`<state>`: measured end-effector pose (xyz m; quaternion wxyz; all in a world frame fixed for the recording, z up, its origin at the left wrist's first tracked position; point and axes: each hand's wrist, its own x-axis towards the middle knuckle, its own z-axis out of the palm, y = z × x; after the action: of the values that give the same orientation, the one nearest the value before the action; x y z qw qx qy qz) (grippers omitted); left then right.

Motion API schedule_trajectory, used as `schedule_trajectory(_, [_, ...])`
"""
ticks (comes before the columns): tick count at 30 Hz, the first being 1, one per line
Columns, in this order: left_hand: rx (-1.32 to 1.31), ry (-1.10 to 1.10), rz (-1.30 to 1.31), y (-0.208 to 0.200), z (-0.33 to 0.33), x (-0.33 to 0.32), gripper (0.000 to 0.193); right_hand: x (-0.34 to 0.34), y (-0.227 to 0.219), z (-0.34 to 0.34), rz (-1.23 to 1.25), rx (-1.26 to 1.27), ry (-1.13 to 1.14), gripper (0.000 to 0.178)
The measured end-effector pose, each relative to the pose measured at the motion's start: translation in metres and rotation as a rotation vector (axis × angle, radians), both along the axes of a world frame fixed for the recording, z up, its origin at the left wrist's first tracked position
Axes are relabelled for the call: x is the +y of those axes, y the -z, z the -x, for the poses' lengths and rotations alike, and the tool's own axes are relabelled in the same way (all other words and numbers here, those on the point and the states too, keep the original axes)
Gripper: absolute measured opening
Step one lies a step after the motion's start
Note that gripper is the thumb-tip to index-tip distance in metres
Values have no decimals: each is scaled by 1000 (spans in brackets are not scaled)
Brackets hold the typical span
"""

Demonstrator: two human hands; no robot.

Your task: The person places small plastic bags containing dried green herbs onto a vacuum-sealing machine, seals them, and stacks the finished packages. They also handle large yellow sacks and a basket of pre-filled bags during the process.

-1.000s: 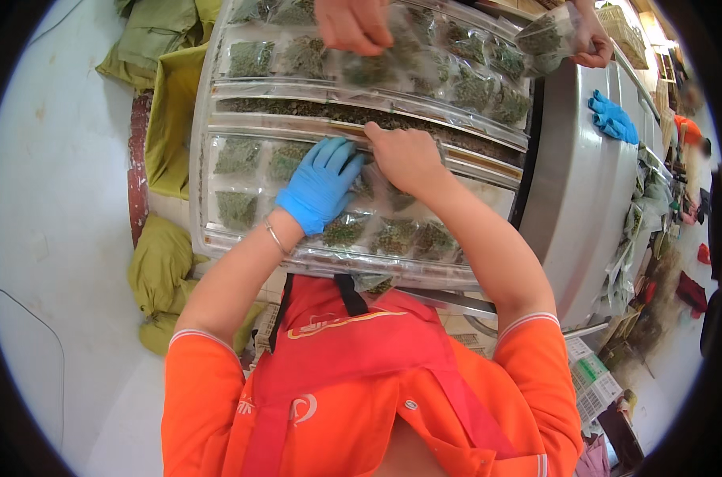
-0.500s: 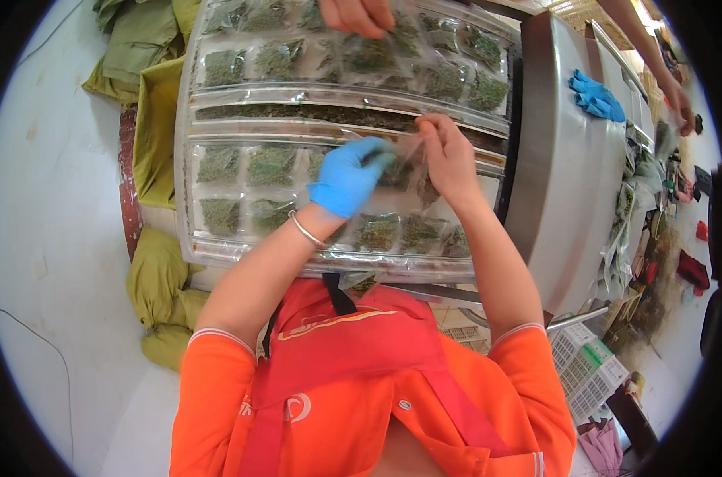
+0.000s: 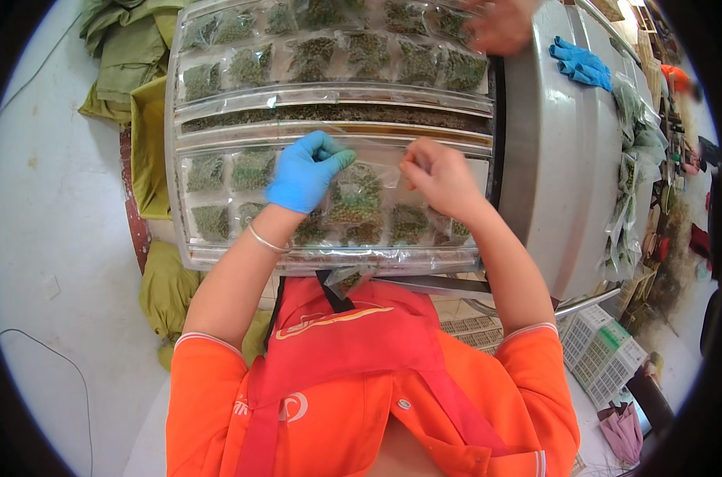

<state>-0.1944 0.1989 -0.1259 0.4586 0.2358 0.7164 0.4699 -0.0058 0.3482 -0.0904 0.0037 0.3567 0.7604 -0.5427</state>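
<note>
My left hand (image 3: 301, 171), in a blue glove, pinches the top edge of a clear plastic bag (image 3: 355, 195) with small green berries or grains bunched at its bottom. My bare right hand (image 3: 443, 176) has its fingers closed at the other top corner of this bag, so the film stretches between both hands. Beneath it, similar filled bags (image 3: 254, 169) lie in rows on the near white plate of a metal-framed machine bed (image 3: 313, 256). My wrists partly hide the near row.
More filled bags (image 3: 250, 63) cover the far plate, where a co-worker's hand (image 3: 500, 28) reaches in. At right stands a steel surface (image 3: 560, 159) with blue gloves (image 3: 581, 63) and loose bags (image 3: 627, 199). Yellow-green sacks (image 3: 166, 290) lie left; a white crate (image 3: 603, 354) stands lower right.
My hands have moved apart, spreading the bag's top between them. The co-worker's hand at the far plate has moved right. The whole view has shifted slightly.
</note>
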Motion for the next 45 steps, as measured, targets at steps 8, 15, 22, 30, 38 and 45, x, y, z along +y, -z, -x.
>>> schedule_trajectory(8, [1189, 291, -39, 14, -7, 0, 52, -13, 44, 18, -768, -242, -151, 19])
schedule_trajectory(15, [1108, 790, -129, 2, -16, -14, 73, 18, 40, 17, -945, -129, -370, 20])
schedule_trajectory(22, [1220, 731, -236, 15, -22, -7, 65, 9, 25, 41, -772, -294, -361, 21])
schedule_trajectory(30, [1091, 631, -3, 4, -45, 7, 65, 23, 20, 20, -704, 31, 101, 18])
schedule_trajectory(38, [110, 200, -156, 4, -81, 64, 34, 18, 37, -14, 89, 414, 580, 27])
schedule_trajectory(45, [-37, 32, -187, 15, -88, 81, 22, 18, 35, -50, 304, 425, 609, 29])
